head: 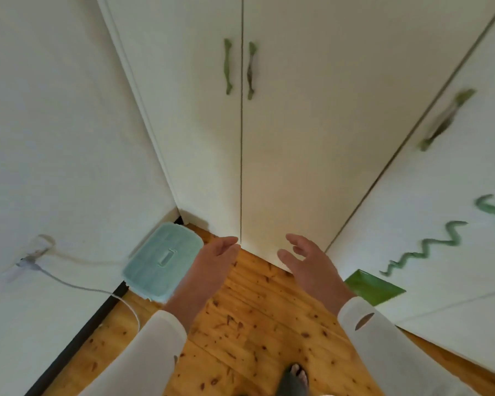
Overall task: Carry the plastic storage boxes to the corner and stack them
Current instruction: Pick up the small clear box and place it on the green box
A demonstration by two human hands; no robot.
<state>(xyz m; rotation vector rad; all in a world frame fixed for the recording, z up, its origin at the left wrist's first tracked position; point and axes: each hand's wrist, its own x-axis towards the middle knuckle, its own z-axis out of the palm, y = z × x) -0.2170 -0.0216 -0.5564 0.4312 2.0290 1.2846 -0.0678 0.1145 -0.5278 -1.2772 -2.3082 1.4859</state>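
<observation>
Corner of a room, seen from above. Pale blue storage box (160,261) sits on the wooden floor (255,324), pushed into the angle where the white wall (55,138) meets the wardrobe doors (269,138). Lid is on, with a small flat handle at its centre. Only the top shows, so I cannot tell if another box lies beneath it.

Left hand (215,261) is reached forward just right of the box, fingers together and loosely straight, nothing in it. Its wrist and forearm overlap the box's right edge in the view; cannot tell whether they touch. Right hand (309,264) is held out level with it, well apart from the box, fingers spread and slightly bent, palm turned inward, also empty. Both hands hang above the floor in front of the wardrobe. White sleeves (155,352) cover both arms to the wrist.

Elsewhere: a pair of green handles (227,67) either side of the door seam, and another, blurred, on the door to the right. A green wavy shape (429,250) on that right door, and a flat green piece (375,287) low beside it. A white cable (69,284) runs along the wall at left down to the floor, above a dark skirting strip (77,335). One foot (296,375) at the bottom edge.
</observation>
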